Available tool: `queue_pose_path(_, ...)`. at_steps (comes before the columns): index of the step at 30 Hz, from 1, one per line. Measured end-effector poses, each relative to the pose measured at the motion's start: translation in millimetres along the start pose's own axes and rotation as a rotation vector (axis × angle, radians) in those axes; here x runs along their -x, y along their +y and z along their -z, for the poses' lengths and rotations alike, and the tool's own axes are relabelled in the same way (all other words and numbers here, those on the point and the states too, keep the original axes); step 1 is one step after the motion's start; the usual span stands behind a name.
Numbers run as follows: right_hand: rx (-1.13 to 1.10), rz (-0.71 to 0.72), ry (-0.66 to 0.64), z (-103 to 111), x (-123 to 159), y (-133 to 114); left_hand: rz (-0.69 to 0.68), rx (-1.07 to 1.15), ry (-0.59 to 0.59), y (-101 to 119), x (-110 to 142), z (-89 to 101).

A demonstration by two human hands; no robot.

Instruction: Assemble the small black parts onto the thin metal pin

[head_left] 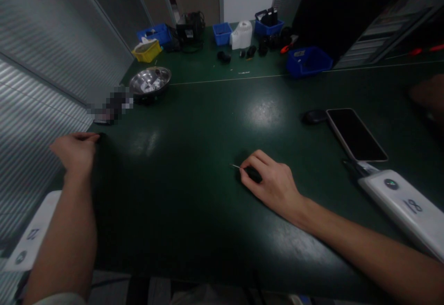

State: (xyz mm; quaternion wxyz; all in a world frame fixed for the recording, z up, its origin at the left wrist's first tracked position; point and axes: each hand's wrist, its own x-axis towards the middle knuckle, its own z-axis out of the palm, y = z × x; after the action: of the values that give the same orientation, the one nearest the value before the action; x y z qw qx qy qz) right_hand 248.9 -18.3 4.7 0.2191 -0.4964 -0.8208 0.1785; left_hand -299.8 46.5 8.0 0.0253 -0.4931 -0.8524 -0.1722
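Closed at the fingertips, the left hand's (78, 150) grip sits over the desk's (187, 129) left side, by a small dark piece (101, 136); whether it holds that piece, I cannot tell. Beyond it stands a metal bowl (150, 81) with white scraps inside. Near the middle, the right hand's (272, 179) grip pinches a thin, light-coloured piece (235, 166) that points left. Further right lie a phone (356, 134) and a white device (404, 205).

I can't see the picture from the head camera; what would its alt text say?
A person's right hand pinches a thin pale object above a dark green table. The left hand reaches left. Bins, a metal bowl and a phone lie around.
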Motion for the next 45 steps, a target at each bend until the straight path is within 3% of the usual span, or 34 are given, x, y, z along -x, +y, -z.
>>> queue_pose_path(5,-0.005,-0.005,0.007,-0.6,0.4,0.0,0.107,-0.039,0.09,7.8,5.2,4.3)
queue_pose_path(16,-0.005,0.004,0.01,0.3,0.4,0.5,0.135,-0.069,0.082,10.7,6.4,-1.9)
queue_pose_path(28,-0.004,-0.002,0.008,0.4,0.6,-0.7,0.146,-0.068,0.094,28.4,18.8,7.7)
queue_pose_path(31,-0.001,-0.007,0.003,0.1,0.7,-0.6,0.043,0.037,0.115,56.3,25.0,4.7)
queue_pose_path(35,-0.022,-0.005,0.004,-0.8,1.1,-0.1,-0.222,0.233,0.051,125.4,58.5,-3.8)
queue_pose_path(37,-0.044,-0.008,0.017,-1.2,1.2,0.1,-0.504,0.428,-0.096,164.0,90.8,-8.0)
queue_pose_path(40,-0.088,-0.01,0.052,-1.1,1.0,-0.2,-0.878,0.645,-0.442,207.6,143.6,-14.2)
queue_pose_path(42,-0.121,0.005,0.063,-0.6,0.5,-1.0,-0.977,0.718,-0.59,221.8,169.1,-18.9)
queue_pose_path(45,-0.155,0.058,0.04,-0.5,-0.4,-2.3,-0.97,0.733,-0.657,226.0,183.4,-24.5)
